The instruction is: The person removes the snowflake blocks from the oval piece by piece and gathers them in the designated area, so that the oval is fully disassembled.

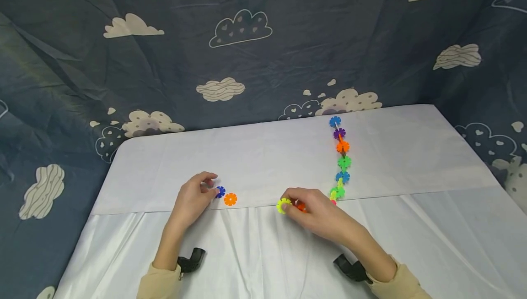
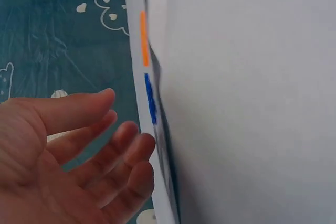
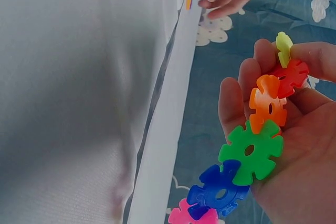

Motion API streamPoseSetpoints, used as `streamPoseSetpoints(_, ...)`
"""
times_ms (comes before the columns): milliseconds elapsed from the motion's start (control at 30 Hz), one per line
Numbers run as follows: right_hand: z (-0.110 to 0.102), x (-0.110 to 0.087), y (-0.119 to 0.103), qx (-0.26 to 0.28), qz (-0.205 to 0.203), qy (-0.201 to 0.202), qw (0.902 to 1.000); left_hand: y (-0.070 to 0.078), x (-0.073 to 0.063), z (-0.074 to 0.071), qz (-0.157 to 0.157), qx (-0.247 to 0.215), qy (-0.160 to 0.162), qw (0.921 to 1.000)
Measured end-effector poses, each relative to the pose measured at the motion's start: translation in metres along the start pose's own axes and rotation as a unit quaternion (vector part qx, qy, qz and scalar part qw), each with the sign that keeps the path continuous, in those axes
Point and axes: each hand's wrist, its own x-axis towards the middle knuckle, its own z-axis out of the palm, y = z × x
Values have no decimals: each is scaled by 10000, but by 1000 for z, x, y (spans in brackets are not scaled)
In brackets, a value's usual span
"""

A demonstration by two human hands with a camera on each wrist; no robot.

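My right hand (image 1: 314,209) pinches a yellow notched plastic disc (image 3: 284,49) between thumb and finger. That disc is the end of a chain of interlocking snowflake discs. Red, orange, green (image 3: 251,150), blue (image 3: 218,192) and pink ones follow it across the palm in the right wrist view. Beyond the hand, the chain (image 1: 344,162) runs away over the white table. My left hand (image 1: 192,198) hovers with loosely bent fingers and holds nothing. Its fingertips are close to a loose dark blue disc (image 1: 221,192), with a loose orange disc (image 1: 230,199) just right of that.
A white cloth covers the table (image 1: 255,166), with a seam crossing it in front of the loose discs. Dark fabric (image 1: 263,61) printed with clouds hangs behind and at the sides. Black straps (image 1: 191,260) stick out at both wrists.
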Motion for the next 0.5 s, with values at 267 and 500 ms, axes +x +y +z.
streamPoseSetpoints(267,1,0,-1,-48,70,-35,10000,21,-9,3,734,-400,31,9965)
streamPoseSetpoints(500,1,1,0,-39,-114,-32,9999,49,-23,20,1322,-699,-376,9880)
